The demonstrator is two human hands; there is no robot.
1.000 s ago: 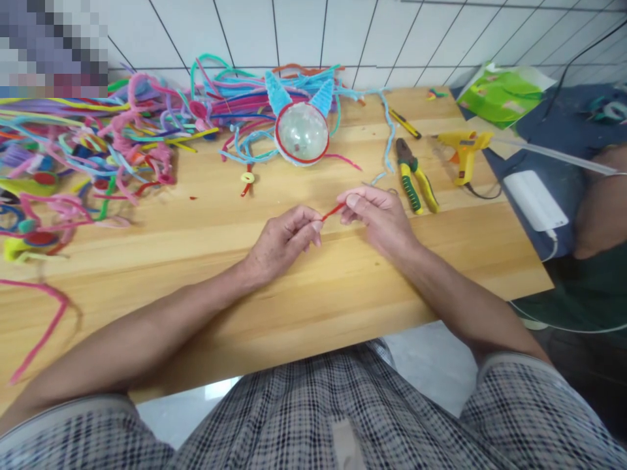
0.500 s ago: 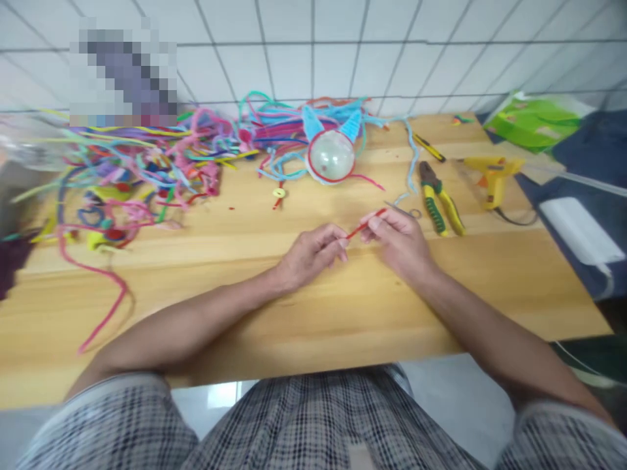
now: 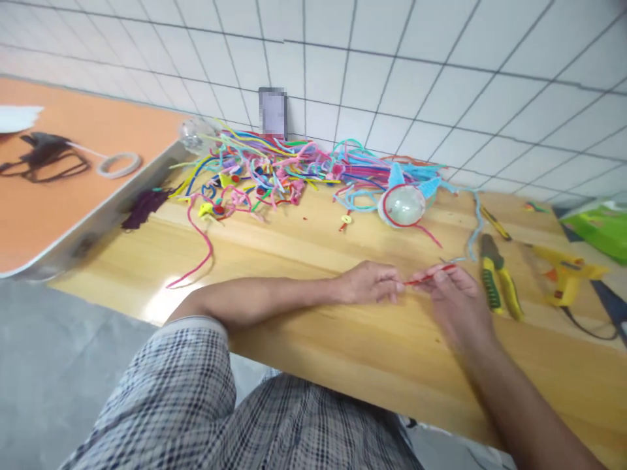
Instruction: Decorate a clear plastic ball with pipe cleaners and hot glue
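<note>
Fingers (image 3: 390, 286) of our left hand (image 3: 367, 283) pinch one end of red strip (image 3: 421, 281); our right hand (image 3: 460, 297) holds other end. Strip: thin, slender, almost straight, spanning gap over wooden surface (image 3: 353, 339). Clear dome (image 3: 404, 205), red-rimmed, blue-eared, at strip's 11 o'clock; pliers (image 3: 500, 277) near 3 o'clock.

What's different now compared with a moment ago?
The view has swung left, bringing the orange tabletop into sight. Nothing was visibly taken up or let go: the left hand and right hand still hold the red pipe cleaner. The pliers and glue gun stayed put.
</note>
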